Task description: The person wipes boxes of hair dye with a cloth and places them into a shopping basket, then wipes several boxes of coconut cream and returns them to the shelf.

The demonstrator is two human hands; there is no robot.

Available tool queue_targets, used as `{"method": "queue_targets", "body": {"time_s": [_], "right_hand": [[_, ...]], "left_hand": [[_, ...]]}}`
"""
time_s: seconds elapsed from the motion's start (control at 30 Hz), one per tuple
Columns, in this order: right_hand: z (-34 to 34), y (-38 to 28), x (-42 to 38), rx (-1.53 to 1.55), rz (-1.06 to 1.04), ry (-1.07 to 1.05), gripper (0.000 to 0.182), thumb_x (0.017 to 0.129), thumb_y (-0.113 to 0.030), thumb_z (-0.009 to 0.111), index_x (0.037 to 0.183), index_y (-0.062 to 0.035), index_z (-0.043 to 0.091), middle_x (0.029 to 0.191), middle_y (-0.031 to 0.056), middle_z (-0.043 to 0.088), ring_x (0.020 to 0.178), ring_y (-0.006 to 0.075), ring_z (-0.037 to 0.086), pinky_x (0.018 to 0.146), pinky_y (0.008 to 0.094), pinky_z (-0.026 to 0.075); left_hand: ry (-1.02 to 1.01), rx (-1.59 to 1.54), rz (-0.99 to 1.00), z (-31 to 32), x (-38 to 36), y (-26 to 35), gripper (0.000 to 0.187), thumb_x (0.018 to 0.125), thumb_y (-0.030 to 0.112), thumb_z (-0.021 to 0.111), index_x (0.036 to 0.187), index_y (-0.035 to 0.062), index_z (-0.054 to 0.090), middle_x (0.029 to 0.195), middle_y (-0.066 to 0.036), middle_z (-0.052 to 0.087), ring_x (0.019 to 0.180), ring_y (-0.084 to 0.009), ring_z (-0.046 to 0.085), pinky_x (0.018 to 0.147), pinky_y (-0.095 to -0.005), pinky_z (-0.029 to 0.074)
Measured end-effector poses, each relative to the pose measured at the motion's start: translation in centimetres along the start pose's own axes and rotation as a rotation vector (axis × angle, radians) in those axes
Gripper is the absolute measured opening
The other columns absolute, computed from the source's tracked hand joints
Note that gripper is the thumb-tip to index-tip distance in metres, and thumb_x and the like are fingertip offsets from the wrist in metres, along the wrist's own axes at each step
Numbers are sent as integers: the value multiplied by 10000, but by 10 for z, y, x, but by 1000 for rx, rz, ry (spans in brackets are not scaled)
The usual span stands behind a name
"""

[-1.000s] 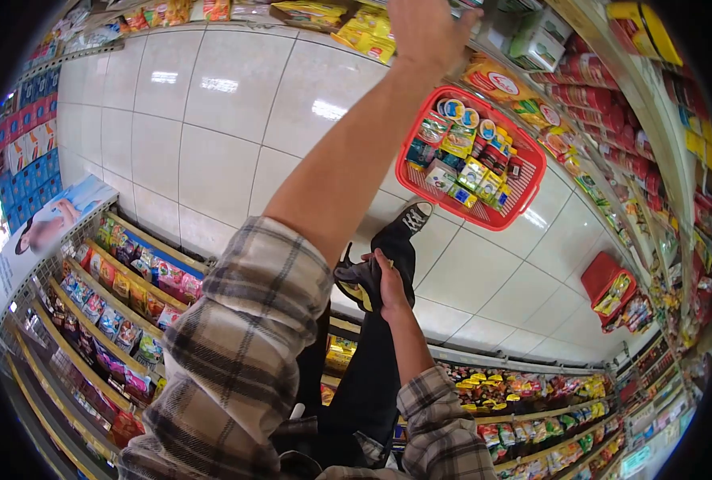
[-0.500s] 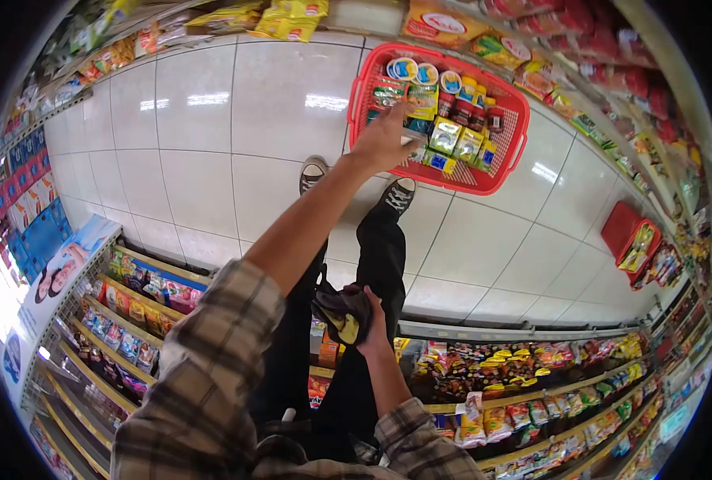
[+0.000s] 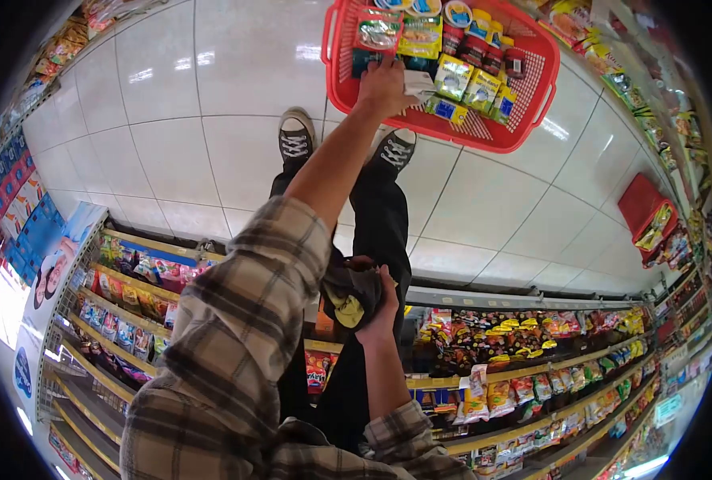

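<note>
My left hand (image 3: pixel 382 90) reaches into the red basket (image 3: pixel 524 138), its fingertips down by a dark green item near the basket's left side. A folded white paper-like piece (image 3: pixel 418 85) sticks out between its thumb and fingers. Around it in the basket are a clear-fronted packet (image 3: pixel 378 32), a yellow packet (image 3: pixel 420 38), yellow-green boxes (image 3: pixel 454 78), dark red jars (image 3: pixel 474 51) and round white-lidded tubs (image 3: pixel 458 14). Close to my legs, my right hand (image 3: pixel 380 310) grips a dark pouch (image 3: pixel 348 288) with a yellow patch; its top gapes.
My shoes (image 3: pixel 394 150) stand on the tiled floor (image 3: pixel 252 152) just below the basket. Shelves of snack packets (image 3: pixel 496 348) run behind me. More snack racks (image 3: pixel 132 304) stand at left, and a red bin (image 3: pixel 648 210) sits at right.
The view has shifted, so the basket sits higher in it. My left hand's fingers have reached farther down among the goods. The right hand still holds the pouch.
</note>
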State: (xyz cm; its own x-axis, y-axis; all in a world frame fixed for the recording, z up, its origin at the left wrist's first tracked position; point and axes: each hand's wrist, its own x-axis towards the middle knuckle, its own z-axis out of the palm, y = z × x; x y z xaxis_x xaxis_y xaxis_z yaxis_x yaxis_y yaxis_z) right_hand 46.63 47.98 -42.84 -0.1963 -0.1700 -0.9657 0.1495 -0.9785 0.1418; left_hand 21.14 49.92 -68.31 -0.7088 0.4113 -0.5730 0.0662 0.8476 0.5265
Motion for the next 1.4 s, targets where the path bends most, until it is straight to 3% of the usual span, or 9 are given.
{"method": "queue_targets", "body": {"time_s": [0.1,0.3,0.43,0.6,0.77,0.9,1.03,1.17,1.4], "right_hand": [[2,1,6,-69,-70,7,436,975,-430,442,1125,-40,565,1067,111,642,1016,260,632,921,389,492],[85,-9,-28,-247,-488,404,193,933,-227,583,992,-44,598,930,47,631,885,169,626,806,288,501],[147,-2,-71,-778,-1108,105,138,944,-148,573,978,-20,533,901,17,541,827,93,506,773,230,442],[196,14,-63,-1572,-1634,15,187,899,-114,576,981,33,494,975,212,480,877,377,464,797,451,373],[192,10,-37,-1337,-1695,68,177,918,-124,560,1020,16,526,924,178,520,863,320,506,780,411,395],[206,-21,-20,-1157,-918,12,273,940,-268,585,1025,-9,571,862,43,611,774,131,576,704,313,449],[205,-28,-32,-1086,-284,-20,279,896,-282,640,1058,-57,623,949,53,663,881,145,636,769,283,501],[165,-5,-23,-899,-228,21,757,871,-372,658,1418,43,342,1245,115,565,1147,201,529,1009,308,375],[162,21,-34,-527,-161,32,358,886,-286,649,1138,-41,580,1023,62,633,912,186,628,784,308,507]], "left_hand": [[152,-337,126,-26,-27,-10,669,593,261,861,1086,12,483,1097,-190,552,1036,-388,565,867,-429,492],[-102,-939,153,-144,-143,-29,528,683,127,773,1112,33,480,970,-80,589,973,-175,577,852,-305,462],[-23,-1193,103,-204,-222,12,520,845,176,704,1287,22,477,1092,-68,605,1040,-125,544,913,-273,439],[191,-1229,-183,-223,-273,70,429,994,251,515,1342,1,501,1191,-100,592,1087,-115,514,957,-269,413],[244,-1280,-362,-207,-307,72,514,947,248,601,1336,-62,469,1171,-117,621,1061,-108,543,900,-247,449],[207,-1112,-358,-222,-331,77,616,820,275,742,1276,-57,494,1154,-145,619,1019,-153,598,880,-278,475],[98,-1068,-275,-241,-339,61,522,791,193,760,1205,5,503,1050,-114,609,953,-148,593,819,-292,489],[446,-939,-356,-245,-337,52,440,826,177,728,1181,31,512,906,-105,619,762,-151,612,673,-287,497],[294,-1267,-360,-232,-341,32,259,1004,204,476,1031,-16,609,923,-80,657,855,-121,616,777,-253,491]]}}
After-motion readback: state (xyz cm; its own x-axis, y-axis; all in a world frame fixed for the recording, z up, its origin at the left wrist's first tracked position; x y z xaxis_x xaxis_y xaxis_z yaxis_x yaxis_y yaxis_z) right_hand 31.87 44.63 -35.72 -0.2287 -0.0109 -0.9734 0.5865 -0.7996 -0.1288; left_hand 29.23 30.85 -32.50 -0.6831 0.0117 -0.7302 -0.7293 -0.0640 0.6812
